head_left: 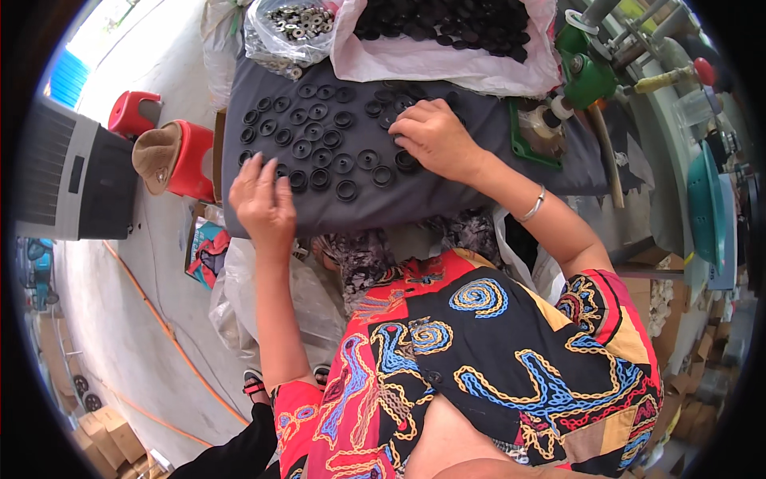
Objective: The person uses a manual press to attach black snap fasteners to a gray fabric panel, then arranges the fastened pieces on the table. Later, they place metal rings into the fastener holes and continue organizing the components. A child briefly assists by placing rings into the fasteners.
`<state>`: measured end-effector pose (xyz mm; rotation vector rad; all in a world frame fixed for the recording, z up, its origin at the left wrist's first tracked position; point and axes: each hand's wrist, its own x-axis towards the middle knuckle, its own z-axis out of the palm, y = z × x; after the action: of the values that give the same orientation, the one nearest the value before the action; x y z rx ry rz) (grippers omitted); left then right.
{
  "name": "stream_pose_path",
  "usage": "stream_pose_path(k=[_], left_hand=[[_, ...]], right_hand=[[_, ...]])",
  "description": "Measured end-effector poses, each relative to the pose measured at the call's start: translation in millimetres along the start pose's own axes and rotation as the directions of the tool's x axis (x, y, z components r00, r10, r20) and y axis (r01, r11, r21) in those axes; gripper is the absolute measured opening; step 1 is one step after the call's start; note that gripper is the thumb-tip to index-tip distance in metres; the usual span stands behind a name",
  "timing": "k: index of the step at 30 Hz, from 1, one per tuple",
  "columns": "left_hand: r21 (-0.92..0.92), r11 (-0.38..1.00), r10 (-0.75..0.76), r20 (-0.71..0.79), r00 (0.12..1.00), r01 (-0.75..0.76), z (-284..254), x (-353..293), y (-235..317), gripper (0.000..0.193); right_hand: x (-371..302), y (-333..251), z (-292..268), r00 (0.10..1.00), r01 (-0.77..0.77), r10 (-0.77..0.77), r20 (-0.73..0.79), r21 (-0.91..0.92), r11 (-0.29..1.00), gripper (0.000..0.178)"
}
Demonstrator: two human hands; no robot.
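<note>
Many small black round plastic caps (321, 178) with raised rims and hollow middles lie spread over a dark grey cloth-covered table (335, 211). My left hand (265, 206) is at the table's left side, its fingers apart and stretched over the caps at the edge of the group. My right hand (437, 142) reaches in from the right with its fingers bent down and pinched on a black cap (388, 118) in the right-hand cluster. Part of that cluster is hidden under the hand.
Across the table's far side lie a white sack (447, 68) of black discs and a clear plastic bag (275, 48) of small metal parts. A green hand press (586, 72) stands at the right. Red stools (190, 180) and a grey crate (88, 172) are at left.
</note>
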<state>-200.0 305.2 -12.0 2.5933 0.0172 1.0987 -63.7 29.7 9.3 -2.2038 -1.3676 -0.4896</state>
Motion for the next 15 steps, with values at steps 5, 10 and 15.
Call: stream_pose_path(k=[5, 10, 15], left_hand=[[-0.124, 0.97, 0.236, 0.311, 0.921, -0.207, 21, 3, 86, 0.046], [0.007, 0.966, 0.21, 0.564, 0.799, -0.26, 40, -1, 99, 0.051], [-0.035, 0.935, 0.313, 0.546, 0.777, -0.352, 58, -12, 94, 0.051]], right_hand=[[-22, -15, -17, 0.991, 0.018, 0.0, 0.136, -0.133, 0.991, 0.016], [-12, -20, 1, 0.986, 0.157, -0.13, 0.104, -0.319, 0.935, 0.01], [-27, -4, 28, 0.998, 0.058, -0.052, 0.029, -0.305, 0.951, 0.015]])
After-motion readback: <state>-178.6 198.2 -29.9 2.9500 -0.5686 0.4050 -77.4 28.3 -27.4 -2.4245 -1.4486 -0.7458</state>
